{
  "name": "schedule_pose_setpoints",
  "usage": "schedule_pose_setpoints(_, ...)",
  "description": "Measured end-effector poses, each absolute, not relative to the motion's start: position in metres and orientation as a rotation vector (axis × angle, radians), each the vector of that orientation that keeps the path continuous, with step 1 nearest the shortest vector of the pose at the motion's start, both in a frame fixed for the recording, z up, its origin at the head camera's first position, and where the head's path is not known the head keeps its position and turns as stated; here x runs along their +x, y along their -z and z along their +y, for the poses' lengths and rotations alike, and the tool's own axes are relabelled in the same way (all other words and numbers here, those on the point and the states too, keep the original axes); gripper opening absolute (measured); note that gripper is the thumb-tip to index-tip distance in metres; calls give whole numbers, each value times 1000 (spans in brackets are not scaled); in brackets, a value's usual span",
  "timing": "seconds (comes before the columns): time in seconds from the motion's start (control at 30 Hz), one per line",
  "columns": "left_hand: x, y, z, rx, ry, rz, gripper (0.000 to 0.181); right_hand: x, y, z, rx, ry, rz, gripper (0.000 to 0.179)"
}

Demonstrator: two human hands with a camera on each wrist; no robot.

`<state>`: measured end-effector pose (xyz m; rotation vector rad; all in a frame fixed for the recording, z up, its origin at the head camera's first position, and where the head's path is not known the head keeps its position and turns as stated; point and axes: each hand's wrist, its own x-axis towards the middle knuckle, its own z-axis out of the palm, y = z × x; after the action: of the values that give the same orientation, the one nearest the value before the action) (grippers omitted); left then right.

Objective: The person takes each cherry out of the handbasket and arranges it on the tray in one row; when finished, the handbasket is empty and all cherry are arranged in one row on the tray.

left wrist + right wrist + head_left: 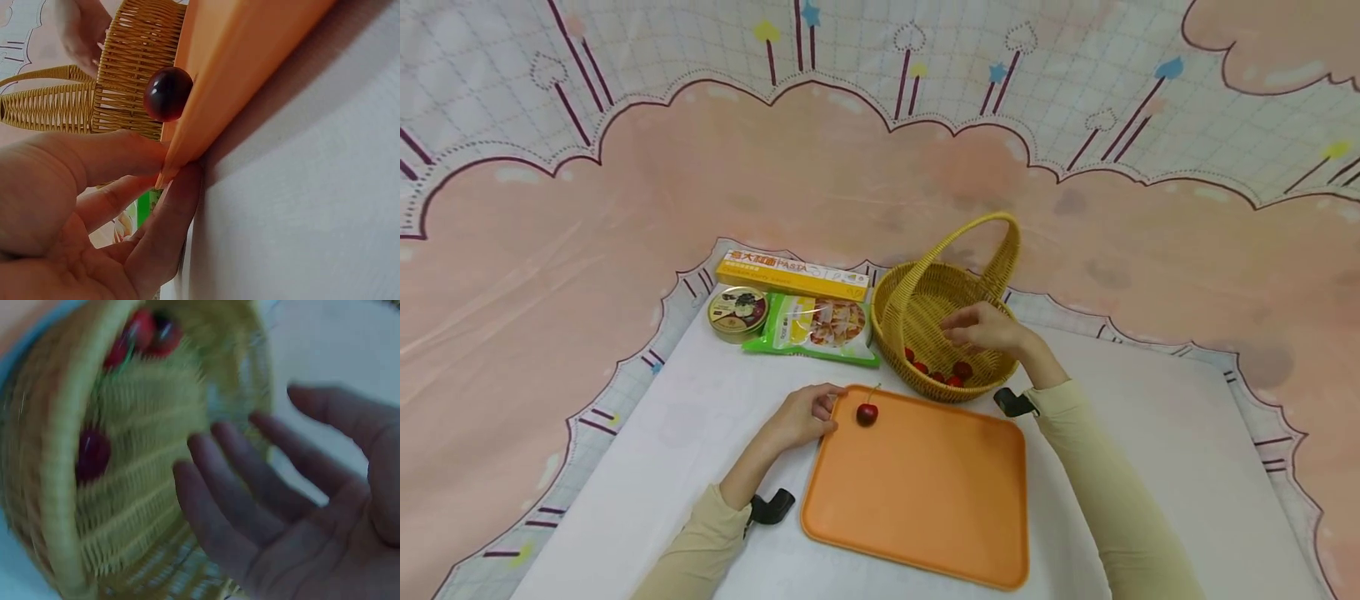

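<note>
A patterned cloth (820, 183) backs the white worktop (1180, 417); the left hand (805, 415) pinches the orange tray (925, 492) near its far-left corner, beside one stemmed cherry (867, 414) lying on it. The right hand (985, 327), fingers loose and seemingly unladen, hangs over the wicker basket (925, 317) of red fruits (955, 382). Lifting the pinched rim could, I judge, roll the cherry; snagging the handle (1002, 262) could tip the basket.

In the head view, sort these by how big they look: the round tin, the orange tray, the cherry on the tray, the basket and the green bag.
Largest to smallest, as they look there:
1. Orange tray
2. Basket
3. Green bag
4. Round tin
5. Cherry on the tray
</note>
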<state>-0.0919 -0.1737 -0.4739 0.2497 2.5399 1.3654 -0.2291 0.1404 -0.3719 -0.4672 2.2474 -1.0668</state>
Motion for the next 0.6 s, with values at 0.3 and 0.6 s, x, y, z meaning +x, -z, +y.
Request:
schedule_pose_setpoints(0.3,-92,476,-175,288,-1363,2547,47,-266,385,153,-517,749,2089,36)
schedule_pose_setpoints(0.6,-92,477,-175,269,-1366,2538,47,-274,397,137,-326,583,1951,22)
